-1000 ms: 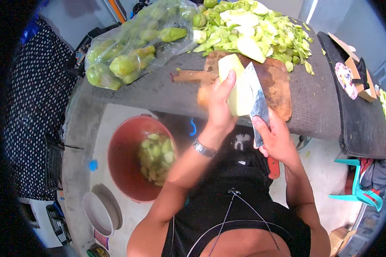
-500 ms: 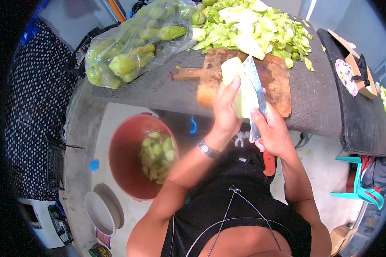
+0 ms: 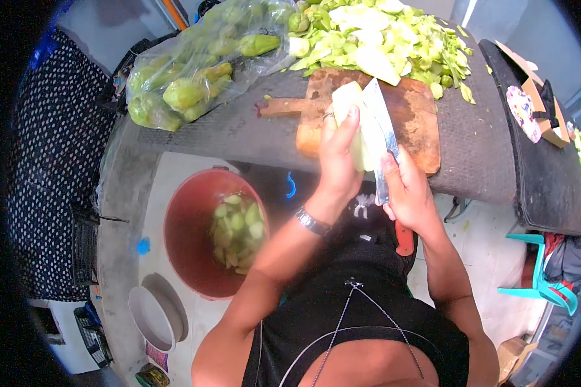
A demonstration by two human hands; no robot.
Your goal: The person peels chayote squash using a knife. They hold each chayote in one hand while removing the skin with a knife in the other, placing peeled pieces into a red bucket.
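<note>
Over the near edge of a wooden cutting board (image 3: 416, 122), I hold a peeled pale-green fruit (image 3: 348, 97) upright. My left hand (image 3: 339, 151) is closed around its left side, thumb lying along the flesh. My right hand (image 3: 407, 193) grips a large knife (image 3: 384, 122). Its red-orange handle (image 3: 404, 238) comes out below the fist, and the broad blade points up along the fruit's right side. The blade overlaps the fruit; how deep its edge sits cannot be seen. Behind the board lies a heap of pale-green peelings (image 3: 394, 45) with peeled fruit among them.
A clear plastic bag (image 3: 239, 71) of unpeeled green fruit sits at the table's far left. Below, a red tub (image 3: 181, 238) holds cut pieces, near a grey basin (image 3: 152, 319). To the right are a second dark table (image 3: 549, 187), a cardboard box (image 3: 552, 132) and a turquoise chair (image 3: 529, 284).
The knife and both hands have shifted up slightly, the blade staying along the fruit's right side. Both grips are unchanged.
</note>
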